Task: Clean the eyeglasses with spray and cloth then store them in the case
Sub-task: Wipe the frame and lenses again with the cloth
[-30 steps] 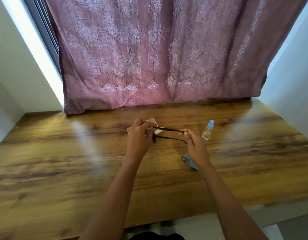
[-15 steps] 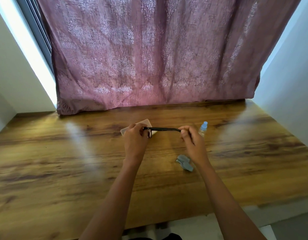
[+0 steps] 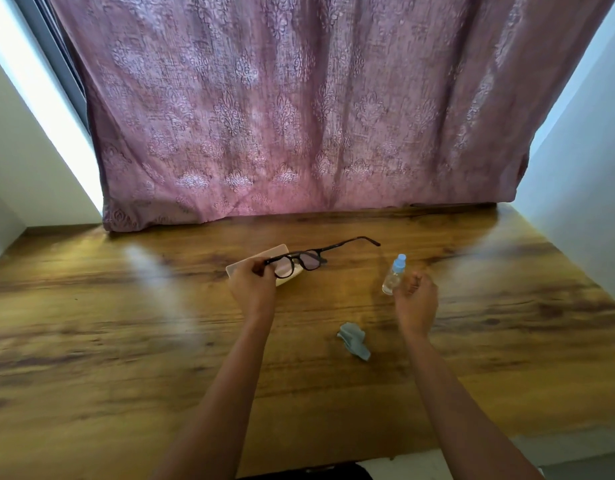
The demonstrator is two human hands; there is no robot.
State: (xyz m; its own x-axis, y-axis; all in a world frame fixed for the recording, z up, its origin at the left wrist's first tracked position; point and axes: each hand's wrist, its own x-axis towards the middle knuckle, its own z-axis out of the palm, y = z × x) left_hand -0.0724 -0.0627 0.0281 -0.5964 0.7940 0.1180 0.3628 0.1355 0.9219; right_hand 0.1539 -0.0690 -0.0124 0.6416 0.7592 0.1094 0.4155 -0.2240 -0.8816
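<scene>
Glasses [image 3: 300,259] apparently above case [image 3: 264,255], bottle [image 3: 393,274] right

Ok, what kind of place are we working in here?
Probably a room in a home: a wooden desk fills an alcove between plain white walls, with a patterned mauve curtain drawn across the window behind it.

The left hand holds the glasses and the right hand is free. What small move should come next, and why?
Probably the right hand should grasp the spray bottle and lift it. That hand hovers just beside the bottle holding nothing, while the left hand grips the eyeglasses, one temple unfolded, over the case. The cloth lies apart, for after spraying.
</scene>
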